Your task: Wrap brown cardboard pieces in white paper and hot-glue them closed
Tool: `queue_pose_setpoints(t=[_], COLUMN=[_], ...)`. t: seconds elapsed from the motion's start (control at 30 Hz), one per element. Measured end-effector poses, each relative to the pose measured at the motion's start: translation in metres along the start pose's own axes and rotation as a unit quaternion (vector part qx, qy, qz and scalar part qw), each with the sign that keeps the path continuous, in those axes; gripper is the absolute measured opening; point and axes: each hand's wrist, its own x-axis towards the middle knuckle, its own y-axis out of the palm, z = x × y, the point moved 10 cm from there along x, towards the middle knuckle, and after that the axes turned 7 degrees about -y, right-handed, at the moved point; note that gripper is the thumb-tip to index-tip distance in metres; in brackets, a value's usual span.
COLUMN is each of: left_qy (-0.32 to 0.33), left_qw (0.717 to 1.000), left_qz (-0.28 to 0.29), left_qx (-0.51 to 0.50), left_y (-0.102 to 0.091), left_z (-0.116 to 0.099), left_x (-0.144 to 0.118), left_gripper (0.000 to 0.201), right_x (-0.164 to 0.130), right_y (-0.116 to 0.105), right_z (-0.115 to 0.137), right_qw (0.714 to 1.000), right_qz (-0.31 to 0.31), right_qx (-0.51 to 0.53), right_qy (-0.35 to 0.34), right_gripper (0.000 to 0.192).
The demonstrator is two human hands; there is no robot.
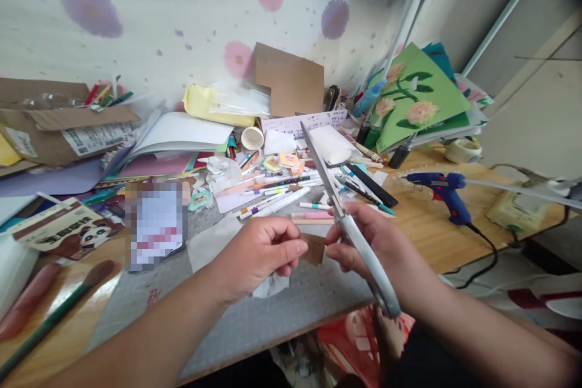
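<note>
My right hand (370, 239) is closed around scissors with grey handles (364, 248), their blades pointing up and away over the pens. The blades look closed together. My left hand (264, 248) is curled, with thumb and fingertips pressed together; whatever is between them, if anything, is hidden. Between the two hands shows a small brown cardboard piece (313, 249); I cannot tell which hand touches it. Below lies a grey cutting mat (218, 333) with white paper (211, 242) on it.
A pile of markers (277, 200) fills the mat's back. To the right sits a blue glue gun (448, 188) with a cord. A phone-like object (157, 227), blurred out, lies left. A cardboard box (59, 124) stands at back left, brown cardboard (291, 82) behind, green flower artwork (418, 97) at right.
</note>
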Motion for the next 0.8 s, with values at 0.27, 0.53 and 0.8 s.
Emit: queue_pose_setpoints(t=[0.27, 0.53, 0.8], left_qy=[-0.014, -0.061, -0.073], left_qw=[0.999, 0.993, 0.987], left_qz=[0.033, 0.048, 0.004], left_qx=[0.033, 0.090, 0.146], left_y=[-0.005, -0.023, -0.054], left_z=[-0.001, 0.005, 0.016], left_x=[0.000, 0.004, -0.003], left_gripper=[0.015, 0.011, 0.015], right_x=[0.009, 0.022, 0.029], right_y=[0.024, 0.030, -0.059], right_z=[-0.011, -0.013, -0.029], right_qw=[0.995, 0.994, 0.852], right_qz=[0.053, 0.078, 0.050], right_qx=[0.068, -0.031, -0.521], right_qy=[0.047, 0.075, -0.033], right_gripper=[0.032, 0.024, 0.042])
